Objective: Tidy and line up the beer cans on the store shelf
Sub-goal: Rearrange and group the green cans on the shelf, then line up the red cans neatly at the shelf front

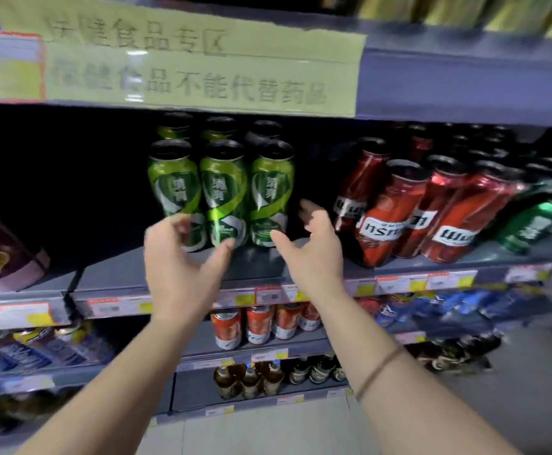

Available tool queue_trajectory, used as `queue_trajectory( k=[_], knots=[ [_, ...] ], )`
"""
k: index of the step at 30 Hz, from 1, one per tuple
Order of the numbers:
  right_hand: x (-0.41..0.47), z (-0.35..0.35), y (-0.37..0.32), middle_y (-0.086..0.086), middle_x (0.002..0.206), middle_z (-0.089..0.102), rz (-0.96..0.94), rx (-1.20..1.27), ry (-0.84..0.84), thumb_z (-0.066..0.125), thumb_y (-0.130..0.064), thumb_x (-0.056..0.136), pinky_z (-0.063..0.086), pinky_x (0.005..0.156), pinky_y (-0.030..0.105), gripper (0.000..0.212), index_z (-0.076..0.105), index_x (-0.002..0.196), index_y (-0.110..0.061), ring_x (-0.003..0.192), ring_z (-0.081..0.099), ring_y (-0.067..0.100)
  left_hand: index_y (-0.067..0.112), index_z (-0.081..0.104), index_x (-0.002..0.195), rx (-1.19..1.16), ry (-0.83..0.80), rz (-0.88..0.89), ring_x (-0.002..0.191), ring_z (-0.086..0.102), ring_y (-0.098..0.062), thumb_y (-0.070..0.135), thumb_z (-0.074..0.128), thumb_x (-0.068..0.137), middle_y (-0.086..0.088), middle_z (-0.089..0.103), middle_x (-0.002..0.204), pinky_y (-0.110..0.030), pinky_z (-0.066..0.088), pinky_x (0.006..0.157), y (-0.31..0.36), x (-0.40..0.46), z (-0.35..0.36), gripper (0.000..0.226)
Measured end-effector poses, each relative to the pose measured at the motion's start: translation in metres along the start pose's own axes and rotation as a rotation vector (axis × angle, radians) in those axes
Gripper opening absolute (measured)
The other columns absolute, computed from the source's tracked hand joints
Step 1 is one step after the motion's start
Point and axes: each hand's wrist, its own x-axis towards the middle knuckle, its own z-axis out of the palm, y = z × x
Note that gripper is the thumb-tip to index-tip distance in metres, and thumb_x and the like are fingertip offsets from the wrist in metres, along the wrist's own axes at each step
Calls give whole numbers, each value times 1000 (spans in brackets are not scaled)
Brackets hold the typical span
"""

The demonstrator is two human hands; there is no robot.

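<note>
Our left hand (182,257) and right hand (314,251) reach open-fingered, holding nothing, toward the three green beer cans (223,192) at the frame's centre on the shelf (261,267). We should probably cup the outer cans together and square the row gently.

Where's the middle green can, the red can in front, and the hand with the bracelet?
middle green can (223,192), head view, on its label.
front red can (388,218), head view, on its body.
right hand (314,254), head view, on its back.

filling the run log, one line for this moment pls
stage: reaching | left hand: open | right hand: open | target: green cans | held: nothing
</note>
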Motion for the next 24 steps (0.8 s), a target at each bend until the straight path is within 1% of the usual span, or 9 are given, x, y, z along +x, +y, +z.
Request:
queue_trajectory(
  k=[3, 7, 11, 13, 15, 18, 20, 22, 24],
  knots=[
    [-19, -27, 22, -9, 101, 60, -37, 86, 249, 71, -27, 84, 45, 85, 23, 28, 55, 107, -27, 97, 58, 10, 10, 54, 121, -86, -264, 80, 107, 50, -16, 34, 80, 76, 7, 44, 107, -33, 45, 92, 29, -23, 30, 57],
    [-25, -75, 62, -8, 91, 58, 30, 118, 478, 68, -18, 86, 41, 71, 11, 21, 53, 98, -27, 84, 55, 6, 17, 46, 134, -110, -499, 85, 120, 47, -14, 38, 75, 80, 3, 47, 126, -34, 44, 99, 60, -31, 70, 65],
    [-19, -111, 97, -1, 98, 61, 55, 81, 535, 68, -13, 85, 47, 78, 30, 27, 52, 101, -28, 94, 60, 21, 18, 38, 142, -127, -599, 81, 130, 43, -15, 38, 79, 76, 2, 44, 140, -38, 42, 105, 82, -44, 109, 80],
    [-12, -126, 107, -4, 103, 59, 55, 50, 508, 69, -16, 85, 49, 81, 35, 31, 50, 105, -30, 96, 59, 18, 18, 30, 146, -155, -603, 44, 133, 38, -11, 36, 83, 72, 4, 40, 143, -30, 36, 107, 94, -49, 127, 92],
    [-4, -142, 113, -6, 112, 55, 56, 33, 477, 72, -21, 83, 49, 80, 33, 39, 49, 113, -31, 98, 57, 13, 17, 23, 148, -173, -582, -26, 129, 36, -6, 35, 87, 67, 9, 38, 138, -21, 31, 101, 104, -50, 143, 105],
    [13, -170, 123, -3, 131, 45, 141, 33, 457, 78, -30, 78, 43, 78, 27, 66, 42, 133, -24, 106, 52, 10, 23, 18, 149, -140, -586, -153, 129, 42, -9, 44, 90, 57, 11, 43, 138, -27, 37, 102, 111, -49, 162, 118],
    [22, -186, 127, -1, 144, 38, 205, 31, 364, 80, -37, 74, 43, 84, 31, 89, 30, 145, -24, 112, 53, 13, 21, 22, 146, -79, -554, -207, 119, 49, -7, 42, 90, 59, 16, 48, 127, -27, 41, 96, 119, -51, 166, 113],
    [34, -197, 131, 0, 150, 36, 190, -104, 242, 81, -49, 68, 39, 100, 42, 106, 19, 150, -25, 122, 51, 21, 22, 31, 141, 0, -509, -246, 111, 53, -8, 40, 88, 64, 15, 54, 117, -27, 42, 90, 125, -53, 165, 97],
    [48, -201, 131, 2, 146, 43, 163, -242, 189, 79, -63, 59, 30, 108, 51, 113, 22, 148, -23, 129, 46, 25, 24, 40, 133, 38, -501, -270, 110, 56, -11, 41, 85, 68, 13, 58, 115, -30, 46, 89, 127, -56, 165, 81]
  ],
)
